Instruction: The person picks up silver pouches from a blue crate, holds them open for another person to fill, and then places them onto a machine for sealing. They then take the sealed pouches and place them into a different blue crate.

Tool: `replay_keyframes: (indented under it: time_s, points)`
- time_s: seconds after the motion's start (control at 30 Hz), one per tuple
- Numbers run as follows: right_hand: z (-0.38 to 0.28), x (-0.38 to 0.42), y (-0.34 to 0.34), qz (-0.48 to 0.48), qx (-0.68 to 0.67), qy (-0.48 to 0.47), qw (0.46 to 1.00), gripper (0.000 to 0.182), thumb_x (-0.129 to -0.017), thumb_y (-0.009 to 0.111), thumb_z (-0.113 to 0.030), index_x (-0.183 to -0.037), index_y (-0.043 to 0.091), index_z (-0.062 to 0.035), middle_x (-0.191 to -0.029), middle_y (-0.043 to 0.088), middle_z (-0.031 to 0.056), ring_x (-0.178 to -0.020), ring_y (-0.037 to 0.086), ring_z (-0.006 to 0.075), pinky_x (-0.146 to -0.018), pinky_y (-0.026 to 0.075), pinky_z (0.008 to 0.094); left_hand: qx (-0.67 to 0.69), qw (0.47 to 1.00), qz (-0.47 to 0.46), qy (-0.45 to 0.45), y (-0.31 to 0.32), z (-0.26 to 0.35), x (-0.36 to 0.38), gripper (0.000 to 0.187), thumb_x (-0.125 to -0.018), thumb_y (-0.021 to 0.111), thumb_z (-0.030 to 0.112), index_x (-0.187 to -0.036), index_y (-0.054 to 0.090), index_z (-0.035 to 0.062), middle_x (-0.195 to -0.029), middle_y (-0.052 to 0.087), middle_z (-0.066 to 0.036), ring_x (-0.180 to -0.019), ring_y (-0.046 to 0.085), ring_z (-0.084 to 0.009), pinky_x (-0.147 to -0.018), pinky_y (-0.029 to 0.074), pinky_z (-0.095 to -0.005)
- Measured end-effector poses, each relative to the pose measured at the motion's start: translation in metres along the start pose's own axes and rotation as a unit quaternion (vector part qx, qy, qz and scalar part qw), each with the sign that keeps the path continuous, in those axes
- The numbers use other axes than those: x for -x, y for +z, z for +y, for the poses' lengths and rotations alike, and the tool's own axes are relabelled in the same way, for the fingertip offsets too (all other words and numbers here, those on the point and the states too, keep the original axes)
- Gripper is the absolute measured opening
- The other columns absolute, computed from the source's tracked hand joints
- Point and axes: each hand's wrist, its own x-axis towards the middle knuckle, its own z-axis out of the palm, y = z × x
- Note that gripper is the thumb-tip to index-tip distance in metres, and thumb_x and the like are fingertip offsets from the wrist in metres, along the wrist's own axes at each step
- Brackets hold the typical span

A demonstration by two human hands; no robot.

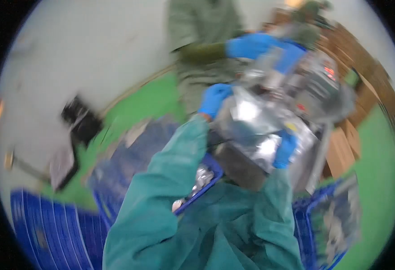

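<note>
A shiny silver foil bag (252,113) is stretched between my two blue-gloved hands above a metal work surface (240,165). My left hand (214,100) pinches the bag's upper left corner. Lower down, my right hand (286,149) is closed at the bag's right side, fingers pointing up and smeared by motion. More silver foil (303,135) lies just right of that hand. Beyond the bag, a weighing scale (319,87) shows blurred red digits. What is inside the bag, if anything, cannot be seen.
Across the table a co-worker's blue-gloved hands (256,46) handle clear or silvery packaging. A blue crate (215,168) with foil packs sits by my left forearm, and another crate (312,225) stands at lower right. Cardboard boxes (341,150) are on the right, a black-and-grey chair (82,119) on the left.
</note>
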Motion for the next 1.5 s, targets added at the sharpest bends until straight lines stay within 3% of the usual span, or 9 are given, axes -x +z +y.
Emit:
replay_keyframes:
  time_s: [0.23, 0.3, 0.53, 0.87, 1.0, 1.2, 1.27, 1.47, 1.5]
  points:
    - [-0.064, -0.016, 0.001, -0.052, 0.158, -0.041, 0.985, 0.020, -0.086, 0.053, -0.009, -0.074, 0.059, 0.0050, -0.070, 0.058, 0.0063, -0.064, 0.049, 0.0137, -0.060, 0.043, 0.0299, -0.283, 0.957, 0.000, -0.060, -0.141, 0.093, 0.178, 0.028, -0.084, 0.061, 0.023, -0.106, 0.064, 0.0069, -0.100, 0.066, -0.010, -0.091, 0.063, -0.0185, -0.084, 0.048, -0.0299]
    - [-0.055, -0.015, 0.001, -0.044, 0.158, 0.000, 0.986, 0.026, -0.090, 0.053, -0.017, -0.077, 0.058, 0.0055, -0.072, 0.059, 0.0090, -0.066, 0.050, 0.0163, -0.065, 0.044, 0.0323, -0.311, 0.929, 0.131, -0.150, -0.180, 0.087, 0.244, 0.032, -0.083, 0.060, 0.018, -0.115, 0.060, 0.0109, -0.105, 0.065, -0.009, -0.093, 0.063, -0.0193, -0.085, 0.048, -0.0303]
    - [-0.062, -0.008, -0.001, -0.039, 0.161, 0.075, 0.983, 0.036, -0.091, 0.054, -0.029, -0.084, 0.061, 0.0052, -0.082, 0.062, 0.0090, -0.077, 0.057, 0.0163, -0.074, 0.047, 0.0312, -0.653, 0.540, 0.337, -0.411, -0.360, 0.085, 0.379, 0.064, -0.079, 0.054, 0.051, -0.126, 0.048, 0.0076, -0.091, 0.063, -0.024, -0.079, 0.061, -0.0436, -0.069, 0.049, -0.0479]
    - [-0.052, -0.020, -0.018, -0.103, 0.126, -0.088, 0.983, 0.020, -0.092, 0.050, -0.015, -0.087, 0.062, 0.0005, -0.070, 0.041, -0.0020, -0.067, 0.038, 0.0080, -0.061, 0.035, 0.0228, -0.652, 0.632, 0.228, -0.351, -0.421, 0.044, 0.400, 0.040, -0.084, 0.048, 0.040, -0.094, 0.065, 0.0049, -0.093, 0.062, -0.024, -0.086, 0.060, -0.0395, -0.076, 0.046, -0.0469]
    - [-0.088, -0.002, -0.004, 0.100, 0.002, 0.039, 0.994, 0.018, -0.090, 0.053, -0.013, -0.096, 0.059, 0.0031, -0.086, 0.056, 0.0030, -0.074, 0.048, 0.0096, -0.067, 0.041, 0.0239, -0.563, 0.739, 0.323, -0.180, -0.379, 0.045, 0.418, 0.034, -0.091, 0.048, 0.029, -0.096, 0.060, -0.0028, -0.088, 0.062, -0.023, -0.079, 0.059, -0.0320, -0.074, 0.045, -0.0415]
    - [-0.101, 0.001, -0.013, 0.271, -0.029, -0.114, 0.956, 0.023, -0.085, 0.055, -0.004, -0.106, 0.053, 0.0041, -0.100, 0.057, 0.0100, -0.084, 0.053, 0.0149, -0.079, 0.044, 0.0268, -0.560, 0.663, 0.463, -0.176, -0.336, 0.137, 0.398, 0.040, -0.095, 0.044, 0.026, -0.111, 0.058, -0.0072, -0.108, 0.061, -0.020, -0.096, 0.057, -0.0252, -0.085, 0.043, -0.0356]
    - [-0.117, 0.014, -0.010, 0.257, -0.011, -0.127, 0.958, 0.023, -0.083, 0.055, -0.001, -0.106, 0.052, 0.0042, -0.105, 0.056, 0.0128, -0.090, 0.053, 0.0166, -0.080, 0.043, 0.0266, -0.557, 0.704, 0.440, -0.032, -0.333, 0.165, 0.378, 0.038, -0.094, 0.045, 0.023, -0.110, 0.058, -0.0082, -0.107, 0.061, -0.020, -0.093, 0.058, -0.0258, -0.084, 0.044, -0.0347]
    - [-0.177, 0.089, 0.032, -0.214, 0.001, 0.021, 0.977, 0.013, -0.081, 0.061, -0.011, -0.092, 0.063, -0.0048, -0.085, 0.064, 0.0084, -0.073, 0.060, 0.0190, -0.068, 0.048, 0.0310, -0.412, 0.851, 0.313, -0.085, -0.272, 0.240, 0.331, 0.026, -0.089, 0.053, 0.020, -0.093, 0.061, -0.0038, -0.083, 0.057, -0.014, -0.081, 0.057, -0.0235, -0.076, 0.048, -0.0325]
    - [-0.181, 0.097, 0.042, -0.328, -0.011, 0.106, 0.939, 0.023, -0.081, 0.061, -0.010, -0.103, 0.060, -0.0055, -0.086, 0.064, 0.0080, -0.076, 0.059, 0.0175, -0.072, 0.048, 0.0299, -0.521, 0.787, 0.266, 0.196, -0.249, 0.231, 0.313, 0.022, -0.088, 0.052, 0.017, -0.087, 0.061, -0.0028, -0.079, 0.056, -0.013, -0.081, 0.057, -0.0232, -0.074, 0.048, -0.0328]
